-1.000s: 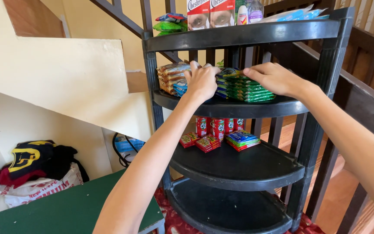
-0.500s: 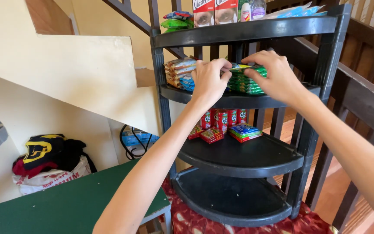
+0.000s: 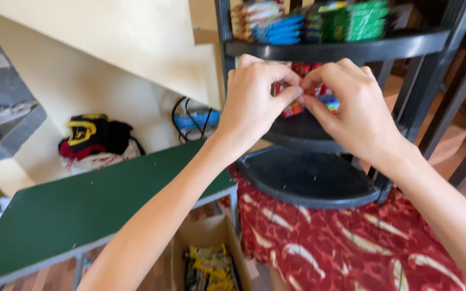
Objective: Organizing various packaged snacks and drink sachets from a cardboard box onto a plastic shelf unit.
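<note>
Left hand (image 3: pixel 254 102) and right hand (image 3: pixel 351 108): fingertips pinched together, meeting before the black shelf rack (image 3: pixel 319 51); any item between them is hidden. Red packets (image 3: pixel 292 110) on the middle shelf behind. Green desk (image 3: pixel 82 210) lower left.

My left hand (image 3: pixel 254 102) and right hand (image 3: pixel 351 113) are both bare: no gloves, no rings on the fingers that show. My fingernails are short and plain, with no polish that I can see. Both wrists carry no watch, bracelet or strap. My left forearm is uncovered from the wrist down to the bottom edge of the frame, and my right forearm is uncovered to the right-hand corner. No sleeve, cuff or hem enters the picture on either arm. Any garment on my upper arms, if there is one, probably ends above the elbow, outside the frame. The rest of my body is not visible.
</note>
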